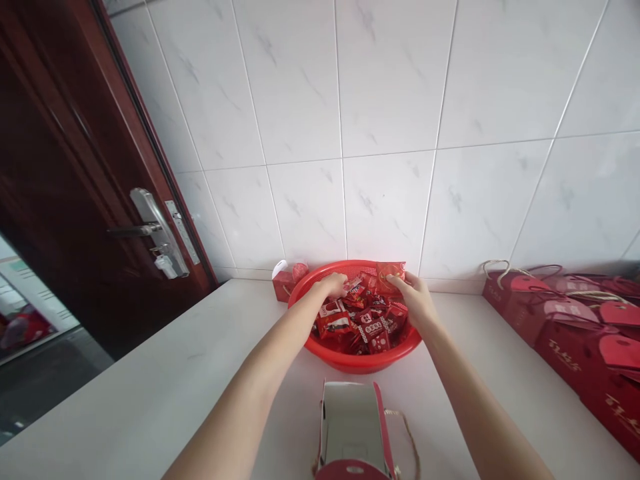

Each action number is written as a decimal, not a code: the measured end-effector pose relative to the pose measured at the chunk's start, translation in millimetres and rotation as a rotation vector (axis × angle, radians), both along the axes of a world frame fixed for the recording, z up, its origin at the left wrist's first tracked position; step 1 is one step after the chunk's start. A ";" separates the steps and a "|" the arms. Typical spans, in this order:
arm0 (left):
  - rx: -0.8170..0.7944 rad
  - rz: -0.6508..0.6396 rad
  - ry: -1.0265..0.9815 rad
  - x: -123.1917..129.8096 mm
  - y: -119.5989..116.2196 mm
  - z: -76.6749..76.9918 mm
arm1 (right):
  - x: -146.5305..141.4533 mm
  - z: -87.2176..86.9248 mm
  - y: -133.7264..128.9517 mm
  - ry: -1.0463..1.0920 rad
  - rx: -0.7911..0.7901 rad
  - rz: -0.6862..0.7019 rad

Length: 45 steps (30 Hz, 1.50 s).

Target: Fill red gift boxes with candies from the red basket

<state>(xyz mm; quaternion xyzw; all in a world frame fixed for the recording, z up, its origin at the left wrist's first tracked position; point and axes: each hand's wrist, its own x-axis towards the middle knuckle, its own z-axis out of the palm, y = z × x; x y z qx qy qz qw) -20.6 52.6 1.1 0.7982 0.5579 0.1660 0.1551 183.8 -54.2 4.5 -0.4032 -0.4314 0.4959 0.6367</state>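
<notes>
A red plastic basket [360, 363] holds a heap of wrapped sweets [370, 323] in mostly red packets. Over its left side, my left hand [334, 285] has closed fingers on a small wrapped sweet [353, 287]. My right hand [414, 297] pinches a flat red packet [390, 277] at the basket's back right rim. Nearer to me, between my forearms, stands an open gift box [353, 420] with a pale inside, red edges and a rope handle at its right.
A small red box [284, 283] stands left of the basket by the tiled wall [390, 207]. Several red gift boxes [565, 353] with rope handles fill the right side of the white counter [200, 360]. At the left is a dark red door [65, 167] with keys [165, 265] in its lock.
</notes>
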 end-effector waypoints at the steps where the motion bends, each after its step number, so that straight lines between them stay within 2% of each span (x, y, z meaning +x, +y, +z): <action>1: 0.008 0.004 0.011 -1.1 -0.4 -1.6 | 0.1 0.1 0.2 0.007 -0.012 -0.004; 4: -0.007 0.026 0.103 -3.9 -3.0 -0.8 | 0.6 0.0 0.0 0.019 -0.027 -0.021; 9: 0.011 0.073 0.284 3.5 -10.9 8.9 | 1.0 1.8 -4.3 0.018 -0.036 -0.005; 14: 0.128 0.147 0.335 14.9 -20.1 16.3 | -0.4 5.2 -8.8 0.021 -0.041 -0.023; 18: 0.191 0.173 0.347 14.8 -23.6 18.4 | -0.8 5.0 -8.9 0.028 -0.036 -0.028; 21: 0.240 0.082 0.339 12.9 -24.5 17.5 | -0.5 5.2 -9.4 0.014 -0.045 -0.024; 26: 0.163 -0.299 0.360 20.4 -27.0 12.7 | -0.3 5.5 -9.6 0.002 -0.020 -0.022; 29: 0.130 -0.413 0.399 28.0 -28.1 9.0 | -0.5 4.2 -7.7 0.005 -0.008 -0.025; 31: 0.130 -0.396 0.426 30.2 -27.3 6.9 | -0.7 3.1 -6.4 0.015 -0.013 -0.030; 37: 0.139 -0.233 0.497 21.4 -21.2 4.2 | -0.8 1.6 -6.7 0.023 -0.009 -0.027; 41: 0.229 -0.125 0.490 19.4 -23.4 6.6 | -0.4 2.0 -7.8 0.025 -0.016 -0.016; 45: 0.252 -0.128 0.488 23.3 -27.1 8.7 | -0.2 2.2 -7.9 0.010 -0.010 -0.013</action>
